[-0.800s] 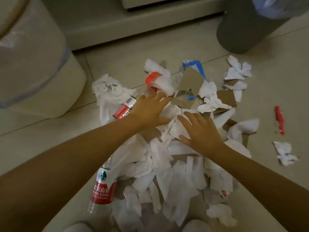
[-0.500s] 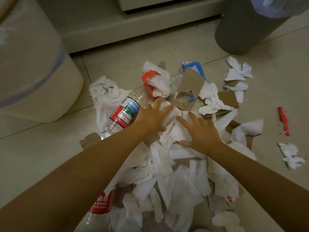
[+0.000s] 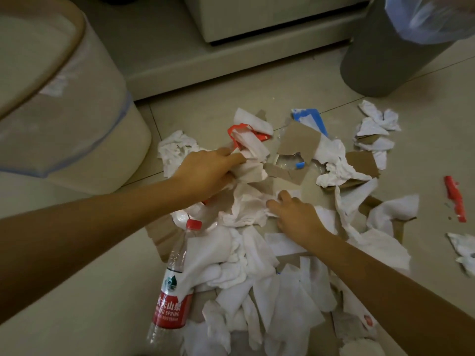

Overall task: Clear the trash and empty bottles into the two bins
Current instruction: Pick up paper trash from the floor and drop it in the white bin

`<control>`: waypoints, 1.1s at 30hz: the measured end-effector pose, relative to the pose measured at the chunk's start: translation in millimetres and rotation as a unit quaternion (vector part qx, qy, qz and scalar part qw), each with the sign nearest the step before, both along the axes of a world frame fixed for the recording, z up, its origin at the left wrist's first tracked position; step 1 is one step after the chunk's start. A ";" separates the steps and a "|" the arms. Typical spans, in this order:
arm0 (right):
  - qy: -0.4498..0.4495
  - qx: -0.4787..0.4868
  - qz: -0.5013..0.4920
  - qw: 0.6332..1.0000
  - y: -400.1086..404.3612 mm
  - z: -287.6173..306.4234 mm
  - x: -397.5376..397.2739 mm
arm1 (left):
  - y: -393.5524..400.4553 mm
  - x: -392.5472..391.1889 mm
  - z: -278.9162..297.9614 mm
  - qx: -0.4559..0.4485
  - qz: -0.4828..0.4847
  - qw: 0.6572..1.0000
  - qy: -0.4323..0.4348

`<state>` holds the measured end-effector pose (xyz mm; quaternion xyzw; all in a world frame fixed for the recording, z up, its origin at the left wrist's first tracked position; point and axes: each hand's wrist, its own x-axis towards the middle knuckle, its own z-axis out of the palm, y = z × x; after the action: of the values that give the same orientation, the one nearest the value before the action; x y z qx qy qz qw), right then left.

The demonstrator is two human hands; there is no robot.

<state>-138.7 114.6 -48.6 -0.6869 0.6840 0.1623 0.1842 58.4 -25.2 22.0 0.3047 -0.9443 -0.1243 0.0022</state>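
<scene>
A heap of white tissues (image 3: 257, 265) and brown cardboard scraps (image 3: 298, 142) covers the tiled floor. My left hand (image 3: 208, 173) is closed around a crumpled tissue wad (image 3: 253, 170) at the top of the heap, just below a red wrapper (image 3: 240, 129). My right hand (image 3: 295, 217) lies lower, with its fingers curled into another white tissue (image 3: 246, 206). A clear bottle (image 3: 172, 286) with a red cap and red label lies at the lower left of the heap. More clear plastic (image 3: 181, 215) shows under my left wrist.
A cream bin (image 3: 77, 119) with a clear liner stands at the left. A grey bin (image 3: 380, 55) with a bluish liner stands at the top right. Loose tissues (image 3: 375, 124), a blue-white wrapper (image 3: 309, 119) and a red scrap (image 3: 455, 199) lie to the right.
My left hand has slid up and left and closed on a tissue wad. My right hand has curled into the paper. The labelled bottle beside my left hand is now hidden.
</scene>
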 end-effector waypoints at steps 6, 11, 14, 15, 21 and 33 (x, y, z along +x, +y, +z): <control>-0.048 -0.054 0.042 0.996 -3.7 17.1 12.0 | 4.7 31.8 39.8 -0.039 -0.033 0.997 0.050; -0.115 -0.187 0.061 0.974 -13.4 67.5 24.9 | 10.1 45.7 83.4 -0.083 -0.011 0.994 0.071; -0.158 -0.259 0.061 0.951 -30.9 107.0 40.4 | 5.8 56.4 110.4 -0.125 0.022 0.988 0.090; -0.165 -0.285 0.063 0.942 -37.9 121.7 46.8 | 4.4 60.5 118.5 -0.133 0.037 0.986 0.099; -0.167 -0.404 0.109 0.893 -77.0 196.1 87.9 | -3.9 89.0 160.5 -0.206 0.108 0.964 0.129; -0.170 -0.493 0.190 0.832 -132.2 265.8 160.8 | -61.8 176.4 181.8 -0.303 0.273 0.904 0.132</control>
<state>22.1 -17.7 217.2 -0.8198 0.4873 -0.2837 -0.1001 234.8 -87.0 203.8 0.5161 -0.8073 0.1341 0.2527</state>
